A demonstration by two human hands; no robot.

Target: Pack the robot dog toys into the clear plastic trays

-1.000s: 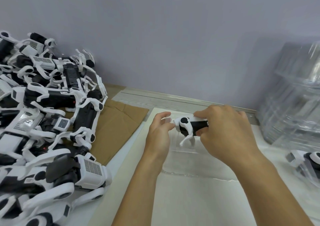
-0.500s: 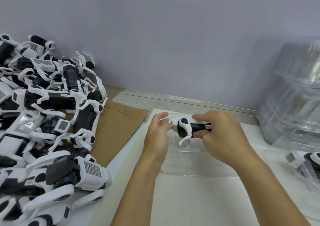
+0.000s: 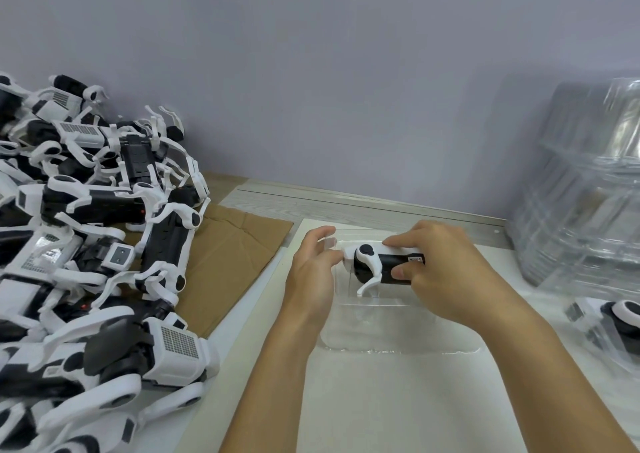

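Observation:
A black and white robot dog toy [image 3: 375, 264] lies on its side over a clear plastic tray [image 3: 398, 331] on the white board in front of me. My right hand [image 3: 446, 272] grips the toy's black body, fingers on top and thumb on the near side. My left hand [image 3: 311, 276] is at the toy's white head end, fingertips touching it and the tray's left edge. One white leg of the toy points down into the tray.
A large heap of robot dog toys [image 3: 86, 262] fills the left side on brown cardboard [image 3: 235, 262]. A tall stack of clear trays [image 3: 585, 203] stands at the right. Another packed toy in a tray [image 3: 616, 321] lies at the right edge. A grey wall is behind.
The toy has sunk a little lower toward the tray and my right hand's fingers have shifted along its body. My left hand's fingers have loosened at the head end.

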